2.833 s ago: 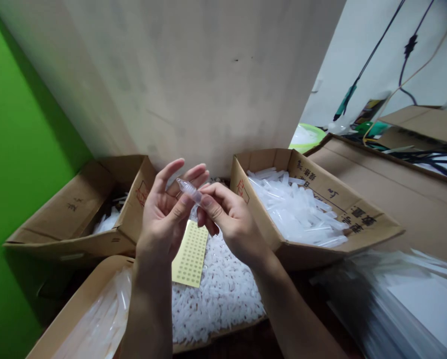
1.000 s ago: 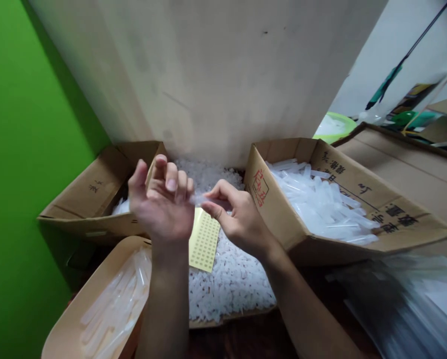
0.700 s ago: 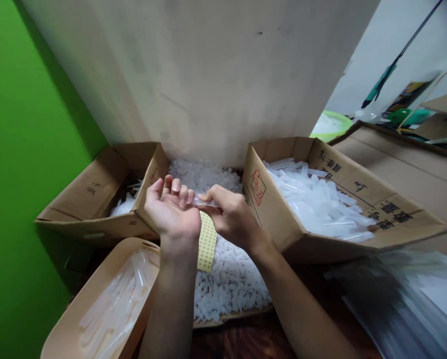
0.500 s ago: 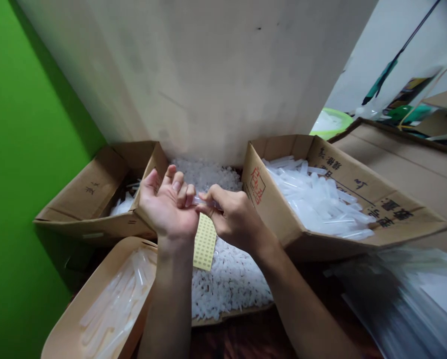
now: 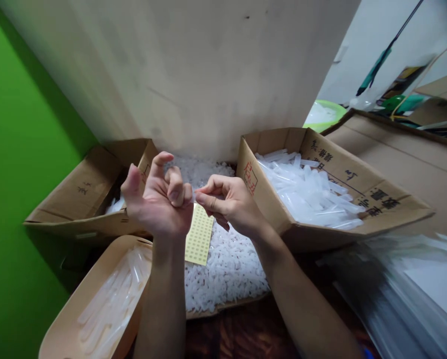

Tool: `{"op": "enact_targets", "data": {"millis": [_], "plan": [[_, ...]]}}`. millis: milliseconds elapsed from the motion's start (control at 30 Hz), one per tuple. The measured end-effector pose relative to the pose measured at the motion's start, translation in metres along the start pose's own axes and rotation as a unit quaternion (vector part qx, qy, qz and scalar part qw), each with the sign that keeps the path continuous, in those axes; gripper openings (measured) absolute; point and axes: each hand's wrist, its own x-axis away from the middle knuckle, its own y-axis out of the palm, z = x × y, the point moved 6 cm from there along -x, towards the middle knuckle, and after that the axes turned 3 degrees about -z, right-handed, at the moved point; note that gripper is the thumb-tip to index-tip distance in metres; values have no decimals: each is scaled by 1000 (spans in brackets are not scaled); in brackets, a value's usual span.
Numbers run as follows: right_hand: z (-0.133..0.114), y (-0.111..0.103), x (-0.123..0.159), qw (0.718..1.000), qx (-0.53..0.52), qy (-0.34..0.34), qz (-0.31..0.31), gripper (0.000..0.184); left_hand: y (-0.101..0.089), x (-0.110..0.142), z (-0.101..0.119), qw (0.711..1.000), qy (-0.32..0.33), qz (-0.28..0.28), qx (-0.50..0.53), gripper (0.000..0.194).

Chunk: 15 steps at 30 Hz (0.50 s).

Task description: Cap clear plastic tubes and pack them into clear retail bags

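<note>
My left hand (image 5: 159, 199) is turned palm up, thumb and index finger spread, the last fingers curled toward the palm. What those curled fingers hold is hidden. My right hand (image 5: 230, 202) meets them from the right, thumb and index finger pinched on a small translucent plastic piece (image 5: 194, 196), of which only a sliver shows. Under the hands, a yellow sheet of small round stickers (image 5: 199, 237) lies on a heap of small white plastic pieces (image 5: 226, 274).
Translucent plastic tubes (image 5: 309, 192) fill the right cardboard box (image 5: 391, 204). Another cardboard box (image 5: 70, 192) stands at left. In front of it, a peach-coloured bin (image 5: 64, 304) contains more tubes. Clear plastic bags (image 5: 391, 284) lie at lower right. A pale panel (image 5: 193, 75) rises behind.
A clear tube seen between the hands earlier is no longer visible there. My right fingers have shifted to a fingertip pinch, and my left thumb and index finger have spread wider.
</note>
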Motion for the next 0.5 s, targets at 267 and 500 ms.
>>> {"op": "enact_targets", "data": {"millis": [267,500], "plan": [[6,-10,-5,998,-6,20,51,45,10,0,-2,987,47,-95,-120,35],[2,-32,-5,973,124,-80,179,29,29,23,2,921,127,-144,-340,17]]}}
